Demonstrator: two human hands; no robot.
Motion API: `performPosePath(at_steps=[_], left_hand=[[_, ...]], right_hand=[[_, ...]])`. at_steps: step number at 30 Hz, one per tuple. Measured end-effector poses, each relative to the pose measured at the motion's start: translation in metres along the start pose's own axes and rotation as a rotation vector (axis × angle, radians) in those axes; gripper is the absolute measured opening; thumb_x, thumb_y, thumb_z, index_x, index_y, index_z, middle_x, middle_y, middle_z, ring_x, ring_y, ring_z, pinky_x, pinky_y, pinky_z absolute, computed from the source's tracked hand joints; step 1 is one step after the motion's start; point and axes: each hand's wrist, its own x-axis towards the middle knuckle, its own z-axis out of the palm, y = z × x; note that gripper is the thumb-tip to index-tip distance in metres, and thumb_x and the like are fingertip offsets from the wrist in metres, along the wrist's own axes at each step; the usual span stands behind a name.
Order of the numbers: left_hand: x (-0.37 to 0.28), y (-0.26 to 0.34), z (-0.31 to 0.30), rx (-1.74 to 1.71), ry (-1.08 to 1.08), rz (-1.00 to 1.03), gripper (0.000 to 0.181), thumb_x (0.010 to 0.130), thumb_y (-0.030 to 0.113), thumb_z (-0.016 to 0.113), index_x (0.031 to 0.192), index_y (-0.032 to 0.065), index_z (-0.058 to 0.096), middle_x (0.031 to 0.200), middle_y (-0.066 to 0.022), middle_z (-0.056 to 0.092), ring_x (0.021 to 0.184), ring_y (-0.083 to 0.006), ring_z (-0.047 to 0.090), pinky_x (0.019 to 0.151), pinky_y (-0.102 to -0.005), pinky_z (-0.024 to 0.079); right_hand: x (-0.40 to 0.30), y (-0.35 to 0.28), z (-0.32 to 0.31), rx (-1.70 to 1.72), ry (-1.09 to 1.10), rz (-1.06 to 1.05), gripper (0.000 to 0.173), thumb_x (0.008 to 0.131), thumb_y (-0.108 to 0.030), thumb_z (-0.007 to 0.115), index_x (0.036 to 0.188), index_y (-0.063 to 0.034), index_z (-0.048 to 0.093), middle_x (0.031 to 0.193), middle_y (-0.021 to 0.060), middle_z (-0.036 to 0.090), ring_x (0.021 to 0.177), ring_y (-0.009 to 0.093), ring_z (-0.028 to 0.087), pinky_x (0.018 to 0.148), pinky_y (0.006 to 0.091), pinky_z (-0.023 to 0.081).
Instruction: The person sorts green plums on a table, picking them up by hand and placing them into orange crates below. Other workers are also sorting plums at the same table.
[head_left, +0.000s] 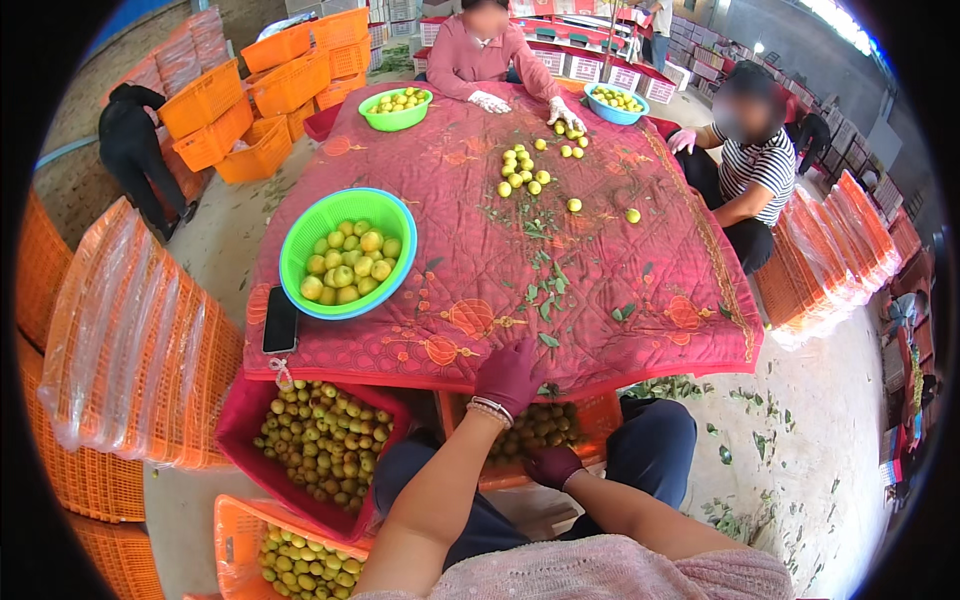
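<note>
My left hand (510, 375), in a dark red glove, lies at the near edge of the table's red quilted cover (465, 255); its fingers point towards the table and whatever its palm covers is hidden. Below the edge, my right hand (553, 466), gloved alike, is at the near side of an orange crate (607, 431) between my knees. Round yellow-green fruits (544, 427) fill part of that crate. Whether the right hand holds a fruit does not show. Green leaves (549, 296) lie scattered on the cover beyond my left hand.
A green basket (315, 232) of fruit and a phone (280, 321) are on the table's left. A red-lined crate (300, 495) and an orange crate (236, 532) of fruit stand at lower left. Two people sit at the table's far and right sides. Loose fruits (525, 169) lie further off.
</note>
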Motion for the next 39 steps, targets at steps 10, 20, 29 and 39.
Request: performPosePath(at_steps=[10,20,29,39], left_hand=[[0.001,-0.009,-0.001,0.048,-0.054,-0.044,0.039,0.086,0.033,0.060,0.110,0.0033,0.054,0.097,-0.0207,0.064,0.091,-0.0389,0.062,0.078,-0.0489,0.051],[0.003,-0.007,-0.011,0.129,-0.199,-0.148,0.039,0.082,0.034,0.064,0.108,0.0060,0.061,0.097,-0.0186,0.065,0.091,-0.0375,0.063,0.081,-0.0473,0.051],[0.023,-0.051,-0.011,0.143,0.046,-0.205,0.029,0.081,0.025,0.060,0.101,0.0054,0.064,0.097,-0.0184,0.065,0.093,-0.0371,0.063,0.084,-0.0469,0.050],[0.018,-0.100,-0.010,0.499,0.207,-0.222,0.024,0.079,0.031,0.061,0.080,0.0066,0.064,0.087,-0.0151,0.066,0.082,-0.0338,0.063,0.070,-0.0479,0.049]], right_hand=[[-0.001,-0.003,0.001,0.000,-0.003,0.063,0.039,0.089,-0.040,0.045,0.103,-0.0081,0.064,0.102,0.0224,0.067,0.091,0.042,0.065,0.079,0.0531,0.051],[0.004,0.009,0.012,-0.039,-0.018,0.046,0.041,0.089,-0.043,0.046,0.101,-0.0083,0.065,0.099,0.0214,0.067,0.089,0.041,0.065,0.078,0.0510,0.051],[0.001,0.016,0.007,0.000,-0.027,-0.035,0.045,0.091,-0.049,0.047,0.097,-0.0089,0.067,0.097,0.0188,0.068,0.090,0.039,0.065,0.078,0.0492,0.051],[-0.022,0.034,0.008,-0.140,-0.091,-0.210,0.033,0.078,-0.038,0.069,0.096,-0.0098,0.069,0.095,0.0145,0.067,0.091,0.034,0.064,0.078,0.0459,0.051]])
